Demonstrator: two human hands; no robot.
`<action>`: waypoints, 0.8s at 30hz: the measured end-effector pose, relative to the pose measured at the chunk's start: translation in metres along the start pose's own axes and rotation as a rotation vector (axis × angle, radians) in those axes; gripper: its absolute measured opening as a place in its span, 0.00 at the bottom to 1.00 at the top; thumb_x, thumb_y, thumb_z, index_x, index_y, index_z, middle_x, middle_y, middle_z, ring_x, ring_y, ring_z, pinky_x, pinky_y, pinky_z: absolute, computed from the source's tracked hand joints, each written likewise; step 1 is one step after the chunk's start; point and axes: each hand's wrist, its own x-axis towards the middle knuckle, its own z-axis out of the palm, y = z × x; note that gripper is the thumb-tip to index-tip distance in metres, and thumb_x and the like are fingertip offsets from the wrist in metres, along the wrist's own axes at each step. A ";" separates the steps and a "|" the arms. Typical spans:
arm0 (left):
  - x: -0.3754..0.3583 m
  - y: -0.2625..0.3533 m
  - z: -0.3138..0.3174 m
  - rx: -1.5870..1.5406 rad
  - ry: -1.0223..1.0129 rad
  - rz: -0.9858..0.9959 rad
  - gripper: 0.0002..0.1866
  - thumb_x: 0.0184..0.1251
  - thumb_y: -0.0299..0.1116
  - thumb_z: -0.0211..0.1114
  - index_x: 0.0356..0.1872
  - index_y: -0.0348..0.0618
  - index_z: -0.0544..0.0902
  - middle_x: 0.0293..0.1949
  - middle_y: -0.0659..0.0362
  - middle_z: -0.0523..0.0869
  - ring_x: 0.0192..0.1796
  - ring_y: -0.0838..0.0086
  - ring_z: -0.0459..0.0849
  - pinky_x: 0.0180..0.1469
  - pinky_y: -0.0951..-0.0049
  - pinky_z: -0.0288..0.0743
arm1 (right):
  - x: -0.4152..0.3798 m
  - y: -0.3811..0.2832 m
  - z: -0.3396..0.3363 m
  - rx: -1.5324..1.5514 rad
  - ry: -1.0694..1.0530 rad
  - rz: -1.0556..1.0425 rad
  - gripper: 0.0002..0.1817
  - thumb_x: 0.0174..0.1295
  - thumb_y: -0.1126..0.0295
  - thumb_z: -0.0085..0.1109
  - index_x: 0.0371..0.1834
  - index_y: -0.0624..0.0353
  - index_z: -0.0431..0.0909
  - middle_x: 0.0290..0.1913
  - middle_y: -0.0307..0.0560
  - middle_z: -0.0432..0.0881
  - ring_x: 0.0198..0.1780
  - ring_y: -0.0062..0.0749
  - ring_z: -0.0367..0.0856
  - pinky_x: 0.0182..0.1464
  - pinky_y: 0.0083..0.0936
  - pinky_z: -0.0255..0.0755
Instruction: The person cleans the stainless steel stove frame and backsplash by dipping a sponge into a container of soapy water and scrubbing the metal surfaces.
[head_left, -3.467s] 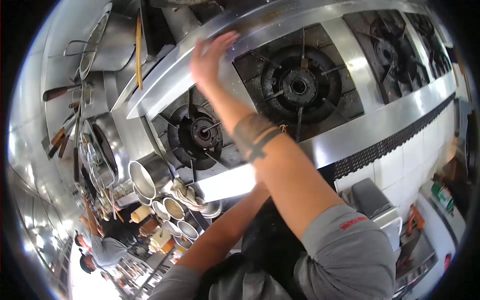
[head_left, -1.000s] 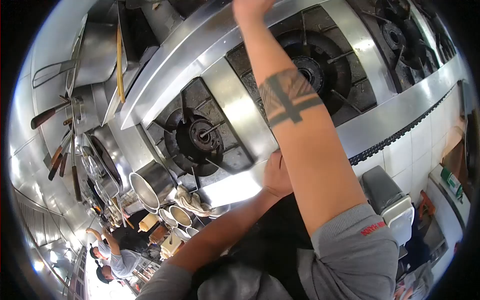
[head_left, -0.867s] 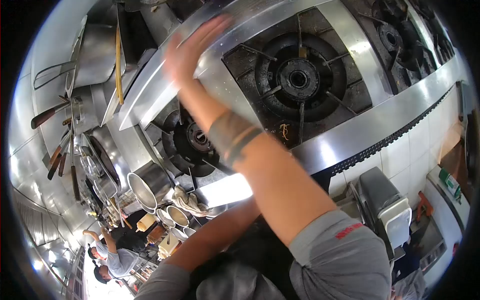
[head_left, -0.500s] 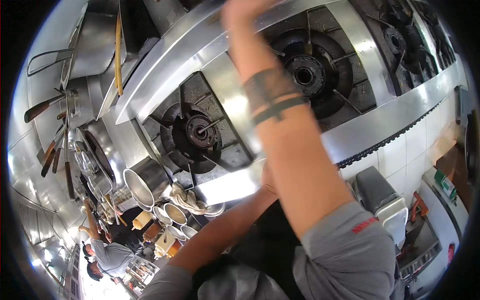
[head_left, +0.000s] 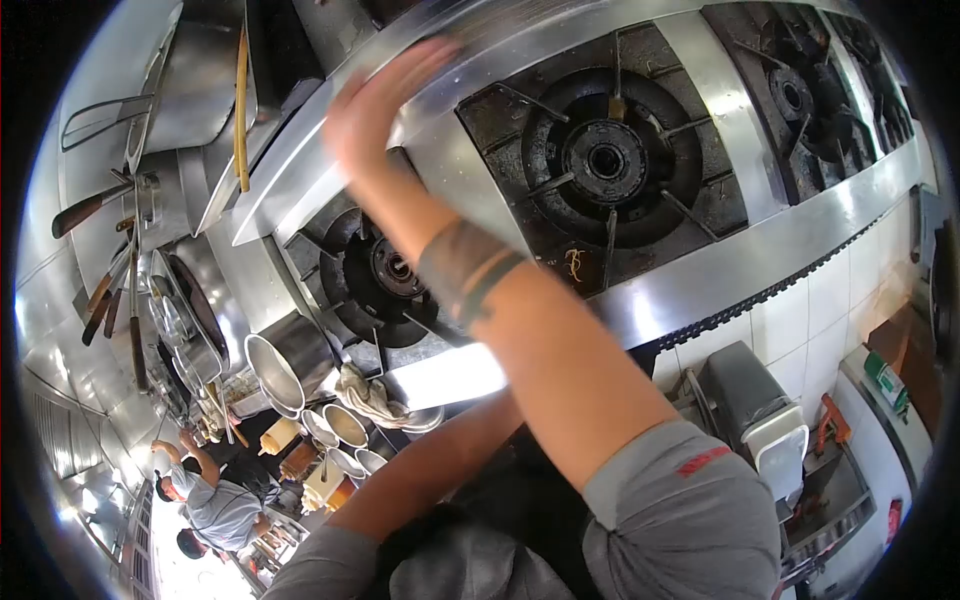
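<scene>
My right hand [head_left: 375, 115] reaches up and left over the stainless steel ledge [head_left: 480, 50] behind the stove. Its fingers are stretched out flat and slightly blurred, with nothing visible in them. Beneath my right forearm lies the left burner [head_left: 375, 270], partly covered by the arm. A larger burner [head_left: 607, 160] with a bare ring and pan supports sits to the right of the forearm. My left forearm [head_left: 440, 465] extends in from the lower left; its hand is hidden behind my right arm.
Pale noodle-like scraps [head_left: 574, 265] lie by the larger burner. A deep metal pot [head_left: 275, 375], a crumpled cloth [head_left: 365, 395] and several round containers [head_left: 345, 427] stand at left. Utensils [head_left: 135, 300] hang on the wall. Co-workers [head_left: 215, 510] stand further off. A grey bin [head_left: 745, 380] is at right.
My right hand has swept left along the ledge, from above the gap between the burners to above the left burner. The larger burner is now uncovered. My left forearm has shifted slightly left.
</scene>
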 end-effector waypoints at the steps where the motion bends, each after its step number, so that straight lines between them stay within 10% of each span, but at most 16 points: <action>1: -0.005 0.002 0.000 -0.016 0.001 -0.031 0.20 0.75 0.36 0.60 0.64 0.43 0.82 0.59 0.47 0.83 0.59 0.57 0.82 0.60 0.49 0.74 | -0.057 -0.010 0.007 0.107 -0.187 -0.009 0.48 0.70 0.78 0.46 0.81 0.86 0.22 0.81 0.91 0.17 0.83 0.87 0.17 0.86 0.65 0.22; 6: -0.009 -0.026 0.005 0.123 -0.136 0.005 0.22 0.79 0.41 0.57 0.67 0.43 0.81 0.62 0.50 0.84 0.61 0.56 0.80 0.62 0.52 0.74 | 0.108 0.037 -0.037 -0.037 0.003 -0.057 0.44 0.75 0.75 0.42 0.81 0.86 0.24 0.83 0.89 0.21 0.86 0.78 0.20 0.87 0.58 0.24; 9: 0.014 -0.008 -0.016 0.083 0.030 0.212 0.19 0.82 0.41 0.58 0.63 0.41 0.82 0.58 0.49 0.83 0.58 0.54 0.80 0.57 0.55 0.75 | 0.176 0.040 -0.056 -0.139 0.428 0.008 0.40 0.86 0.56 0.36 0.80 0.89 0.45 0.83 0.89 0.43 0.87 0.73 0.42 0.89 0.52 0.34; 10: -0.011 -0.039 0.038 -0.541 0.014 0.010 0.17 0.82 0.39 0.60 0.62 0.42 0.83 0.56 0.49 0.84 0.57 0.56 0.81 0.56 0.58 0.76 | 0.134 0.032 -0.040 -0.090 0.283 0.038 0.41 0.82 0.63 0.39 0.81 0.87 0.35 0.83 0.89 0.33 0.87 0.74 0.32 0.88 0.53 0.29; 13: 0.018 0.040 -0.023 0.077 0.061 -0.285 0.16 0.78 0.40 0.66 0.56 0.39 0.85 0.49 0.51 0.88 0.54 0.56 0.88 0.57 0.59 0.83 | -0.057 -0.008 0.004 -0.006 -0.189 0.031 0.44 0.80 0.71 0.41 0.81 0.86 0.23 0.83 0.89 0.21 0.87 0.75 0.21 0.88 0.49 0.24; 17: -0.018 -0.043 0.041 -0.253 0.070 -0.188 0.14 0.79 0.37 0.62 0.56 0.42 0.86 0.51 0.50 0.87 0.54 0.54 0.85 0.56 0.55 0.80 | 0.069 0.028 -0.037 -0.004 0.013 0.056 0.47 0.77 0.68 0.46 0.81 0.86 0.25 0.82 0.91 0.21 0.87 0.75 0.22 0.88 0.54 0.22; 18: -0.026 -0.059 0.051 -0.490 0.003 -0.188 0.14 0.78 0.38 0.61 0.57 0.44 0.85 0.51 0.50 0.86 0.55 0.53 0.83 0.54 0.53 0.78 | 0.123 0.035 -0.057 -0.170 0.275 -0.044 0.42 0.86 0.54 0.37 0.80 0.90 0.43 0.83 0.89 0.41 0.87 0.74 0.41 0.89 0.52 0.34; 21: 0.011 0.000 -0.013 -0.001 -0.042 -0.075 0.15 0.76 0.36 0.62 0.58 0.43 0.86 0.54 0.52 0.86 0.59 0.56 0.84 0.55 0.53 0.79 | 0.176 0.037 -0.065 -0.194 0.321 0.185 0.45 0.85 0.51 0.39 0.81 0.90 0.40 0.83 0.89 0.38 0.88 0.73 0.37 0.89 0.53 0.33; 22: -0.007 -0.035 0.018 0.102 0.065 0.272 0.14 0.78 0.38 0.62 0.56 0.45 0.86 0.54 0.54 0.87 0.58 0.59 0.85 0.54 0.53 0.80 | 0.139 0.031 -0.050 -0.155 0.248 0.138 0.46 0.81 0.58 0.43 0.81 0.88 0.32 0.83 0.90 0.29 0.88 0.73 0.29 0.88 0.52 0.29; 24: -0.003 -0.019 0.022 0.072 0.087 0.177 0.14 0.77 0.38 0.64 0.56 0.44 0.86 0.53 0.55 0.87 0.57 0.60 0.86 0.54 0.54 0.81 | -0.001 0.008 0.000 -0.074 0.014 0.049 0.50 0.77 0.64 0.47 0.81 0.87 0.24 0.82 0.91 0.21 0.88 0.73 0.22 0.88 0.51 0.25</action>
